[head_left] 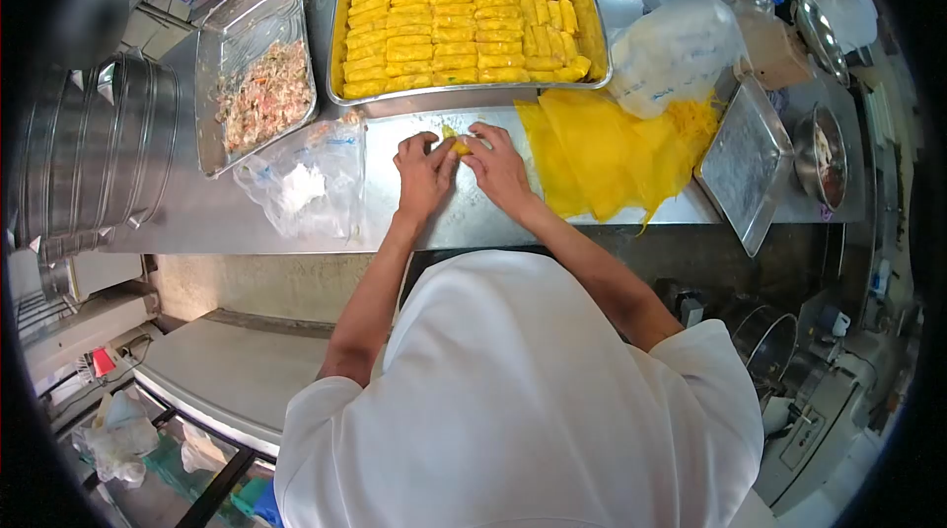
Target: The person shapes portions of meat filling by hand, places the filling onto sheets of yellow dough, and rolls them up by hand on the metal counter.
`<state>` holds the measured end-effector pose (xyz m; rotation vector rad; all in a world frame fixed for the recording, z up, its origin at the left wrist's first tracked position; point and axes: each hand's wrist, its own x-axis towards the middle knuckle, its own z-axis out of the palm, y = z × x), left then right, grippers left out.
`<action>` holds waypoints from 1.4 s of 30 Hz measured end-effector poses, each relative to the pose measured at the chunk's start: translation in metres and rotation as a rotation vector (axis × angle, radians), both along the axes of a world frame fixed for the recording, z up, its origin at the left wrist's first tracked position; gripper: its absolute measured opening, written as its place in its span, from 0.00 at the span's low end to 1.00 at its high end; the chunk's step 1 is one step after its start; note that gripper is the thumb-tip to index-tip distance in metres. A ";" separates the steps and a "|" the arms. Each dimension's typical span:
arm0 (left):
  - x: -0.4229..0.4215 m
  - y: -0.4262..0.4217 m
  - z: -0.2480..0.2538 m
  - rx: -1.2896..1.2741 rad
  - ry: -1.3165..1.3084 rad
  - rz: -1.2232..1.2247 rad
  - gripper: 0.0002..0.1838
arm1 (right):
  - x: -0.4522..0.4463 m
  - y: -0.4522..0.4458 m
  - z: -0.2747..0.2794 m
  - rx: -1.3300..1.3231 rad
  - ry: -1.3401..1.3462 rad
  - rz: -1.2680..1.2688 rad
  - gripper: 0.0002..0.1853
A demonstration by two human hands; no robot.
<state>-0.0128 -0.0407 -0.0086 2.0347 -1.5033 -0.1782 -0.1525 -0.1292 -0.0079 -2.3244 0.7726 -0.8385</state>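
Note:
Both my hands meet over the metal work surface, their fingers curled around a small yellow roll (457, 142). My left hand (425, 171) grips its left side, and my right hand (496, 169) pinches the right end. Part of the roll is hidden under my fingers. Right of my right hand lies a stack of thin yellow wrapper sheets (592, 158). Beyond my hands, a big metal tray (473, 89) carries neat rows of yellow rolls (454, 25). To the left, a tilted metal pan (212, 64) contains a pinkish chopped filling (264, 94).
A crumpled clear plastic bag (306, 188) lies left of my hands. At the right are a whitish plastic bag (676, 49), a tilted flat metal tray (750, 163) and a metal bowl (821, 158). Large stacked metal containers (94, 148) stand at the far left.

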 end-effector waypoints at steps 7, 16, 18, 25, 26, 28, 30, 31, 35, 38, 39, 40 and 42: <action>-0.004 -0.006 0.009 -0.048 -0.045 0.019 0.19 | 0.019 -0.015 -0.009 -0.037 0.160 0.065 0.17; 0.007 -0.023 0.005 0.020 0.001 0.149 0.27 | 0.032 -0.030 -0.006 -0.050 0.287 0.083 0.23; 0.007 -0.022 -0.001 0.034 -0.030 0.118 0.24 | 0.033 -0.031 -0.004 -0.019 0.311 0.079 0.23; 0.010 -0.009 0.006 0.004 0.391 0.002 0.18 | 0.011 -0.035 0.010 0.783 -0.035 0.211 0.18; 0.005 -0.008 0.006 -0.075 0.473 -0.028 0.20 | 0.007 -0.038 0.007 1.073 -0.176 0.222 0.16; -0.001 -0.004 0.008 -0.117 0.536 -0.027 0.27 | -0.002 -0.051 0.023 1.016 -0.228 0.215 0.15; -0.004 -0.004 -0.004 -0.124 0.621 -0.003 0.28 | -0.004 -0.074 0.029 0.916 -0.420 0.219 0.13; -0.004 -0.002 -0.011 -0.126 0.703 0.017 0.29 | -0.004 -0.093 0.037 0.856 -0.428 0.104 0.15; -0.007 0.003 -0.023 -0.167 0.621 -0.006 0.28 | 0.010 -0.198 0.054 0.364 -0.423 -0.310 0.20; -0.005 0.003 -0.021 -0.138 0.549 -0.012 0.28 | 0.033 -0.271 0.028 0.261 -0.366 -0.493 0.22; -0.005 0.002 -0.020 -0.131 0.504 -0.017 0.28 | 0.041 -0.289 0.018 0.189 -0.300 -0.602 0.22; -0.006 0.002 -0.015 -0.122 0.492 -0.008 0.28 | 0.048 -0.305 0.008 0.188 -0.304 -0.596 0.22; -0.005 0.002 -0.015 -0.115 0.481 -0.004 0.28 | 0.061 -0.331 -0.012 0.290 -0.229 -0.612 0.24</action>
